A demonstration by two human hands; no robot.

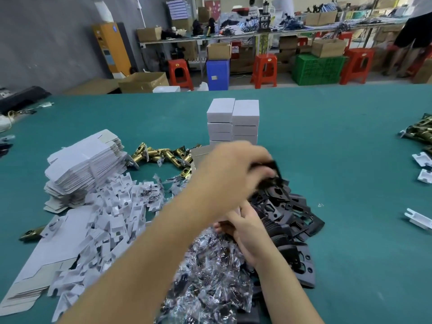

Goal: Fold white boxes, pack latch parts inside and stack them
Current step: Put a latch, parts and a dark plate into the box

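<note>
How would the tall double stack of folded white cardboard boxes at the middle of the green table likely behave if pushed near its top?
The stack of folded white cardboard boxes stands several boxes high in two narrow columns, so it would probably tip or shear. The boxes merely rest on one another, so upper ones may slide off.

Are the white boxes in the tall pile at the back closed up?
Closed. The stacked white boxes show flat, shut tops and sides, with no flaps sticking out.
</note>
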